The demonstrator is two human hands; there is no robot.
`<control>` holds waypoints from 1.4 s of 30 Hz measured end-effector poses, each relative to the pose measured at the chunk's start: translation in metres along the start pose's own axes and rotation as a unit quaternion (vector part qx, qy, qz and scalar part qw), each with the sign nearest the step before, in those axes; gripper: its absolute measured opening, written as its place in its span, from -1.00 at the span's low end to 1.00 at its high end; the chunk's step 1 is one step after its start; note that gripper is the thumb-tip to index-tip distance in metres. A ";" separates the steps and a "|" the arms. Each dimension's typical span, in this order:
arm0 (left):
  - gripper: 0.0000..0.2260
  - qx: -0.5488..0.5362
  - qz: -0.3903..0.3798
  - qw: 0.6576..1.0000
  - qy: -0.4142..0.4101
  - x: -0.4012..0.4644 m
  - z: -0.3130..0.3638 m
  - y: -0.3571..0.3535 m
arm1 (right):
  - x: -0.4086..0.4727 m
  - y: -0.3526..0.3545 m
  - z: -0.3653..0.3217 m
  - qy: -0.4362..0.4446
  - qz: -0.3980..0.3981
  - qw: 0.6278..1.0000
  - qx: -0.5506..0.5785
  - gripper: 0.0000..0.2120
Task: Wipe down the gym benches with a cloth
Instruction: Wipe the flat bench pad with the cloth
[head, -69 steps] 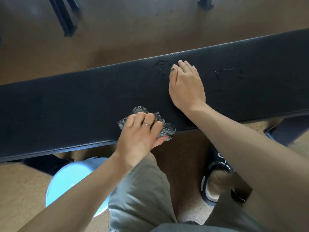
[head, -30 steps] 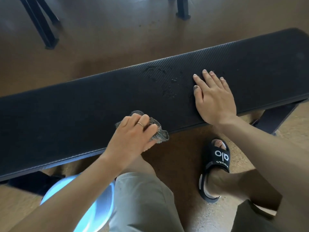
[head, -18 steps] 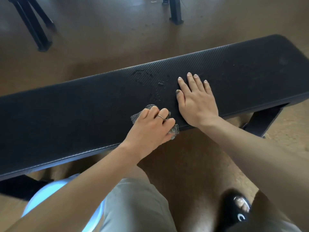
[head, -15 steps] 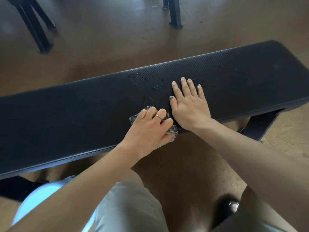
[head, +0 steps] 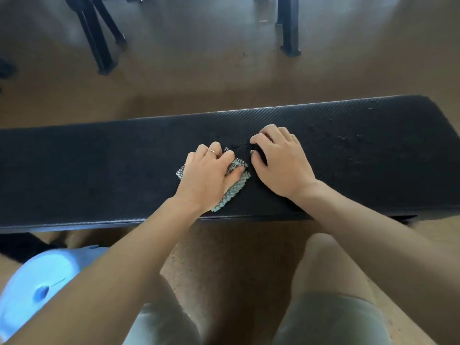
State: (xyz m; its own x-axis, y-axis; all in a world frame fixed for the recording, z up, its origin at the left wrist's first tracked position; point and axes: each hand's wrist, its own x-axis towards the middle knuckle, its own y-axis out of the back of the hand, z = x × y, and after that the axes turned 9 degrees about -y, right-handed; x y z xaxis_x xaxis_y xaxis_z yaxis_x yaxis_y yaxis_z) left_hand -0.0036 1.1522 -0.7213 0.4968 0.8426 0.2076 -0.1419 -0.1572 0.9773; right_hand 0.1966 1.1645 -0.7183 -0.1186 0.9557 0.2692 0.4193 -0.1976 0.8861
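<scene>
A long black padded gym bench [head: 99,175] runs across the view on a brown floor. My left hand [head: 206,175] presses a small grey-green checked cloth [head: 236,188] onto the middle of the pad, fingers curled over it and thumb on top. Most of the cloth is hidden under the hand. My right hand [head: 281,163] rests just to the right of the cloth with its fingers curled under, holding nothing. Water droplets [head: 348,145] speckle the pad to the right of my right hand.
A light blue round plastic container [head: 37,282] sits on the floor at the lower left, below the bench. Black metal equipment legs [head: 97,41] and a post [head: 288,28] stand on the floor beyond the bench. My knees are below the near edge.
My left hand has slid the cloth away from the near edge toward the middle of the pad. My right hand's flat fingers have curled under. The bench's right end has come into view.
</scene>
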 end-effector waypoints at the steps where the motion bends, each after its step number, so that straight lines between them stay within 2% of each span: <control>1: -0.53 0.003 -0.006 1.000 0.013 0.002 0.001 0.000 | 0.000 -0.001 0.000 -0.002 0.000 1.000 0.002 -0.74; 6: -0.57 0.029 -0.012 0.995 0.093 -0.009 0.025 0.004 | -0.002 0.000 0.000 -0.003 0.002 1.000 -0.005 -0.75; 12: -0.65 0.024 -0.036 0.997 0.071 -0.063 0.056 0.013 | -0.001 0.003 -0.001 0.003 -0.038 0.999 -0.039 -0.67; 16: -0.62 0.004 -0.043 0.997 0.064 -0.030 0.031 0.013 | 0.004 0.003 -0.002 -0.002 -0.043 0.998 -0.043 -0.66; 21: -0.65 -0.009 -0.069 0.984 0.164 0.048 -0.024 0.004 | 0.006 0.003 -0.004 0.007 -0.045 0.998 -0.053 -0.66; 24: -0.64 -0.021 -0.061 0.983 0.175 0.086 -0.046 -0.003 | 0.009 0.001 -0.003 -0.008 -0.024 0.998 -0.051 -0.67; 27: -0.60 -0.006 -0.062 0.980 0.188 0.082 -0.041 -0.004 | 0.013 0.000 -0.005 -0.014 -0.034 0.998 -0.051 -0.67; 29: -0.57 0.003 -0.059 0.983 0.174 0.056 -0.024 0.002 | 0.014 0.000 -0.005 -0.008 -0.036 0.998 -0.055 -0.69; 32: -0.59 -0.002 -0.053 0.993 0.105 -0.001 -0.002 0.015 | 0.019 -0.002 -0.006 -0.004 -0.042 0.997 -0.064 -0.73; 34: -0.59 0.004 -0.072 0.995 0.066 -0.016 -0.009 0.018 | 0.026 -0.004 -0.009 0.008 -0.043 0.997 -0.070 -0.75; 36: -0.55 0.024 -0.087 0.994 0.062 -0.004 -0.030 0.017 | 0.035 -0.008 -0.013 0.032 -0.045 0.996 -0.073 -0.76; 42: -0.61 0.017 -0.066 0.973 0.219 0.051 -0.120 0.009 | 0.048 -0.021 -0.018 0.018 -0.030 0.998 -0.057 -0.73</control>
State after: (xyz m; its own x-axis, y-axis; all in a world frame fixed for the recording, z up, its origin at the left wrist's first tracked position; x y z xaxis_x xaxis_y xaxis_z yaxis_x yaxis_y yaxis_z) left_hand -0.0820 1.2559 -0.7070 0.0956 0.9942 0.0490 -0.0698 -0.0424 0.9967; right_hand 0.1661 1.2105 -0.7170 -0.1725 0.9587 0.2262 0.3050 -0.1664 0.9377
